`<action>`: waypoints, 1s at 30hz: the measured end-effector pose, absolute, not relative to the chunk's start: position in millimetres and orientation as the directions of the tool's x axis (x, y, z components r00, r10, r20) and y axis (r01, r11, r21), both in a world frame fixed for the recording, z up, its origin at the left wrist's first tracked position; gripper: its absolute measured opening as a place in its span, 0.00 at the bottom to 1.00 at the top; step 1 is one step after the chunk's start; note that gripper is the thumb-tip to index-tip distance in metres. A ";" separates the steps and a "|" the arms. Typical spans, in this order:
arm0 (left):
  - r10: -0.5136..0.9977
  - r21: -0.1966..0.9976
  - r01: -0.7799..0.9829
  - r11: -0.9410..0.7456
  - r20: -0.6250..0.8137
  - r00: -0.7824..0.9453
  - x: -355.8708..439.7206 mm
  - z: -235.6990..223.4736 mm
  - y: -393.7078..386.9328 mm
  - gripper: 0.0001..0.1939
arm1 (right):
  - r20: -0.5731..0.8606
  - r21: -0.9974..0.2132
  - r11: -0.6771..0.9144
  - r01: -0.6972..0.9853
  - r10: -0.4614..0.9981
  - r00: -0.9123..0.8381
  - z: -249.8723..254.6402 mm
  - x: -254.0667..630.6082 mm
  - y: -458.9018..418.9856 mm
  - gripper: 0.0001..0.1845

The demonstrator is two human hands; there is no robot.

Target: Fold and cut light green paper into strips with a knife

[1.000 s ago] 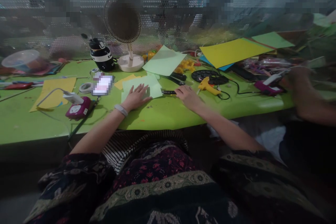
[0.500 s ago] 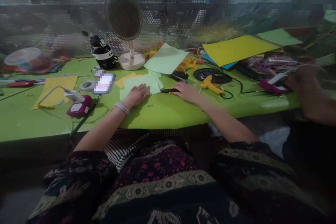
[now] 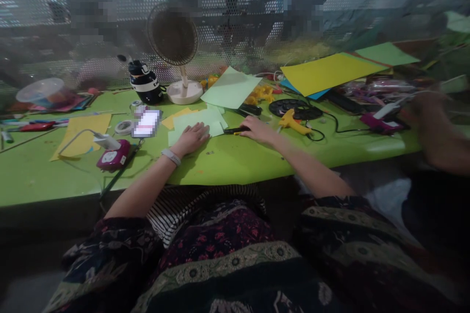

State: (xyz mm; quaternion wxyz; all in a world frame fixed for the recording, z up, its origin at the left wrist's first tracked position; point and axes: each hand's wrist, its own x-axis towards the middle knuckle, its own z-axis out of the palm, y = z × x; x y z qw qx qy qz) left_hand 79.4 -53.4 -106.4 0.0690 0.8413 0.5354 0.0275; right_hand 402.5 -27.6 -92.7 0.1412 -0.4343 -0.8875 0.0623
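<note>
My left hand (image 3: 191, 138) lies flat on a pale green sheet of paper (image 3: 179, 126), its fingers stretched out and a light band on the wrist. Just right of the sheet, my right hand (image 3: 255, 130) is closed on a slim black tool with a yellow part (image 3: 234, 131). The tool's tip points left and reaches the paper's edge; its exact kind is too blurred to tell. Yellow paper (image 3: 182, 115) shows behind the green sheet. Another pale green sheet (image 3: 231, 89) stands tilted further back. A yellow glue gun (image 3: 294, 122) rests right of my right hand.
A phone (image 3: 146, 123), a tape roll (image 3: 124, 127) and a purple power adapter (image 3: 113, 155) lie to the left. Behind stand a fan (image 3: 183, 92) and a black bottle (image 3: 146, 87). A black round tray (image 3: 293, 108) is at the right, near another person's arm (image 3: 440, 132).
The view has tilted slightly, so the things at the left and back appear a little lower. Both hands stay at the same places on the paper and tool.
</note>
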 end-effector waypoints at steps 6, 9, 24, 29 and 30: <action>0.900 0.139 0.895 -0.423 -0.049 0.433 79.4 -104.1 -53.7 0.33 | 0.192 -0.247 0.608 0.754 0.794 -0.577 -92.9 412.8 -37.7 0.09; 0.902 0.140 0.897 -0.420 -0.050 0.429 79.6 -103.9 -54.3 0.33 | 0.203 -0.250 0.605 0.756 0.796 -0.570 -92.0 410.0 -42.4 0.09; 0.902 0.150 0.897 -0.415 -0.058 0.427 80.2 -104.6 -54.1 0.33 | 0.236 -0.272 0.619 0.737 0.786 -0.572 -95.4 393.7 -57.0 0.09; 0.896 0.162 0.888 -0.431 -0.037 0.442 79.3 -105.7 -53.7 0.33 | 0.226 -0.261 0.599 0.757 0.800 -0.555 -94.0 390.3 -61.7 0.08; 0.897 0.162 0.889 -0.429 -0.038 0.440 79.8 -106.1 -54.0 0.33 | 0.221 -0.264 0.593 0.761 0.805 -0.550 -93.7 388.4 -61.9 0.08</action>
